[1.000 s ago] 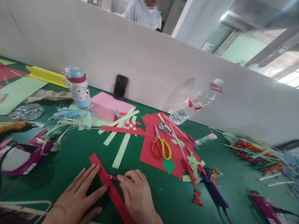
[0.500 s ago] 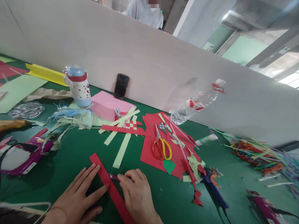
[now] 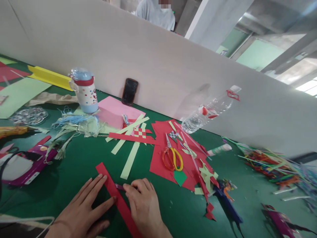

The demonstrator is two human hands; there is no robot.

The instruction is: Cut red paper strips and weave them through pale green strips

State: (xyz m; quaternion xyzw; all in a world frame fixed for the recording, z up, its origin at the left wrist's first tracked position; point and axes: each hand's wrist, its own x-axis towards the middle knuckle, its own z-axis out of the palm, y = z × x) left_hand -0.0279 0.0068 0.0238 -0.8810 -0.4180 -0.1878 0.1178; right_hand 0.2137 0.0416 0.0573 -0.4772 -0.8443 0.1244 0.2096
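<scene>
One red paper strip slants across near centre of green table. Left hand: fingers spread wide, gripping nothing, tips resting on strip's left side. Right hand: fingertips closed in pinch on slim purple piece, its left tip at strip's right edge; too small to tell blade from stick. Risks: light left press could let strip swivel under sideways push; slipping piece could reach nearest left fingertip; right palm, close over strip's near part, could drag paper.
</scene>
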